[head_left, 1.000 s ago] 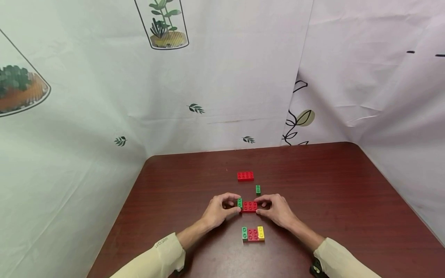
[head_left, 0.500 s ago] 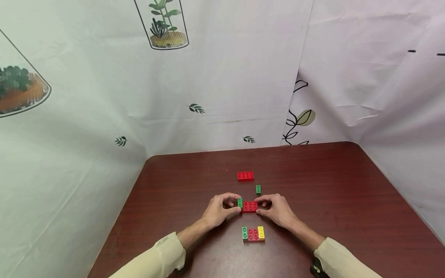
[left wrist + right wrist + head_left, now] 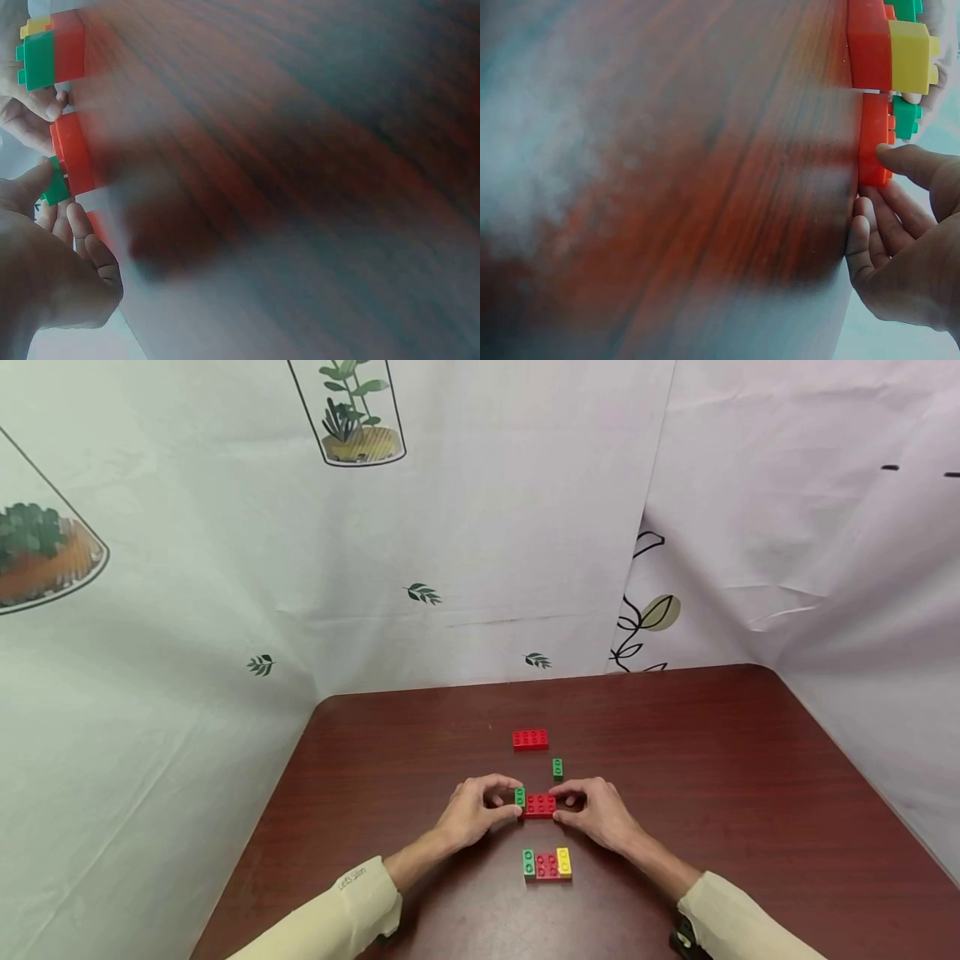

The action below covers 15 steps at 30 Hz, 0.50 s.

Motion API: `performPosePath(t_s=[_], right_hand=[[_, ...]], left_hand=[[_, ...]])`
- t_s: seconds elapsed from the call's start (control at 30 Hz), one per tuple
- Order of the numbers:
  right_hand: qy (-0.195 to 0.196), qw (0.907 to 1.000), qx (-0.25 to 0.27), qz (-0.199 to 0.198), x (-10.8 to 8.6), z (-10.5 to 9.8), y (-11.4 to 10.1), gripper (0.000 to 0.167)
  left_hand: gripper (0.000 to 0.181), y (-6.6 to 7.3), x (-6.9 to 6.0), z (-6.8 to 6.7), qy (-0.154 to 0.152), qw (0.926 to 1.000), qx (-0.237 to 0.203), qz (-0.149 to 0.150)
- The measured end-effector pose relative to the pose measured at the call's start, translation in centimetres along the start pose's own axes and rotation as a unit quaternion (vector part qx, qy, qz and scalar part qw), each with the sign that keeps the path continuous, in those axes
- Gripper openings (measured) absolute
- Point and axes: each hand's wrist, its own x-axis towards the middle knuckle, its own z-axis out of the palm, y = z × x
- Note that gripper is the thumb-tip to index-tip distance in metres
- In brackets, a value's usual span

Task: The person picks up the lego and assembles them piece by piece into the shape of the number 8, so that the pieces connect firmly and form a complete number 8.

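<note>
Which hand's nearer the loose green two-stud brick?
Right. The loose green two-stud brick lies just beyond the right hand, which grips a red brick; the left hand, pinching another green brick, is farther off, to its left.

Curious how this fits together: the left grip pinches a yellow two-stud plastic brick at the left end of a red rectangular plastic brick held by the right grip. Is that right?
Not quite: the head view shows the left grip pinching a green two-stud plastic brick, not yellow, at the left end of the red rectangular plastic brick held by the right grip.
</note>
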Motion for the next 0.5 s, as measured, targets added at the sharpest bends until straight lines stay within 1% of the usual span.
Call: performPosePath(t_s=[0.2,0.5], right_hand=[[-0.002,1.0,0.002,-0.003,0.02,-0.16,-0.02,0.025],[-0.004,1.0,0.005,0.0,0.07,-0.12,0.11,0.025]], left_hand=[[0.028,0.03,-0.06,0.13,0.005,0.9998,0.018,0.008],[0.028,-0.22,-0.21,0.28,0.011,0.9996,0.02,0.013]])
